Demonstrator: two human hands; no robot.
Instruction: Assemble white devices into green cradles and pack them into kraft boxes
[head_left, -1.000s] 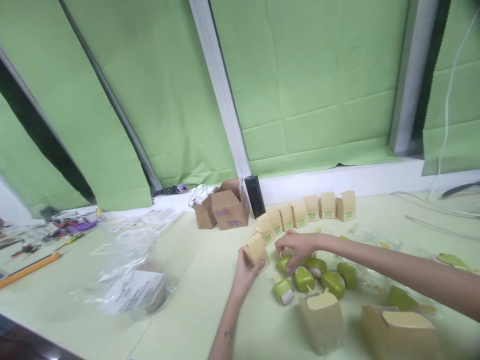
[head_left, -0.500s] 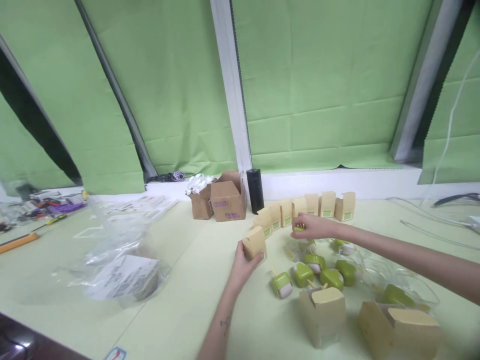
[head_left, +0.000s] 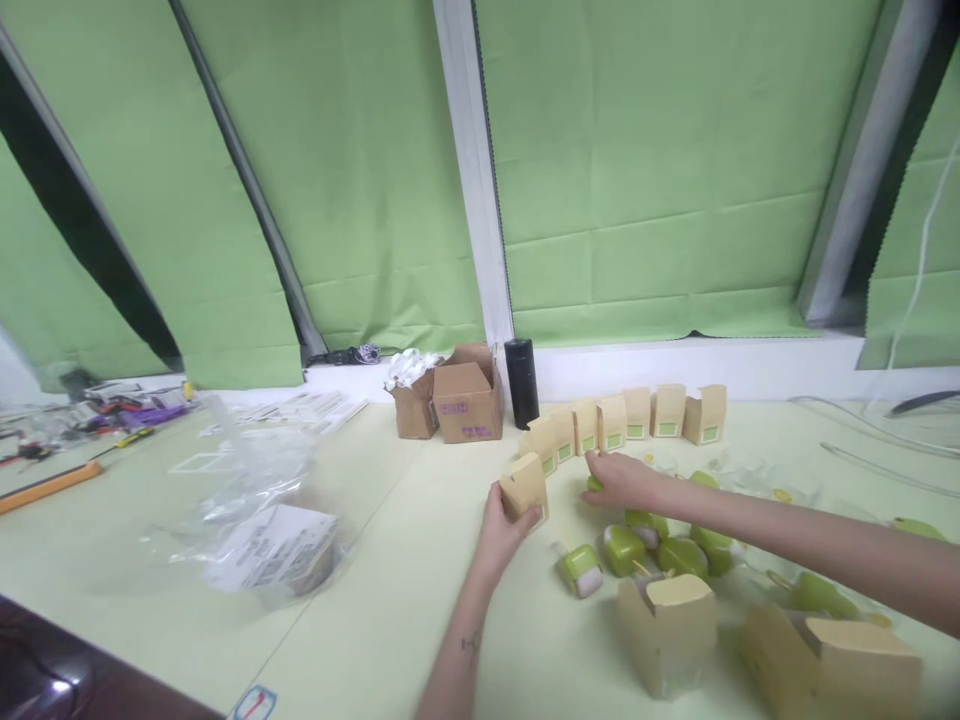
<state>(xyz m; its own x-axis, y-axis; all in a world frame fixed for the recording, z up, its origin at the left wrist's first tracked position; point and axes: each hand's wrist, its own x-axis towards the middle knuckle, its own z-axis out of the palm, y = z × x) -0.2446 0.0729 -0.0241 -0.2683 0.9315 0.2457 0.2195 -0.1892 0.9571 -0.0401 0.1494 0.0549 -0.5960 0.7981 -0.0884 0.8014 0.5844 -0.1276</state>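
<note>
My left hand (head_left: 501,532) grips a small kraft paper box (head_left: 526,486) by its sides, its fingers wrapped round it. To its right, my right hand (head_left: 619,482) is closed on a green popsicle-shaped piece (head_left: 594,484); only a bit of green shows under the fingers. Below that hand, several similar green-and-white pieces with short sticks lie in a loose group, the nearest green piece (head_left: 581,570) apart from the rest. Behind both hands, kraft boxes with green labels stand in a curved row, ending at the right-hand box (head_left: 705,414).
Two larger kraft boxes, a left one (head_left: 667,640) and a right one (head_left: 832,665), stand at the front. Clear plastic wrap (head_left: 772,480) lies under my right arm. Further back are a black cylinder (head_left: 522,383) and a cardboard carton (head_left: 468,405). A plastic bag (head_left: 262,470) lies left.
My right hand has come down and slightly toward me, away from the row of boxes, with the green piece in it. My left hand still holds its box. The view has shifted slightly left.
</note>
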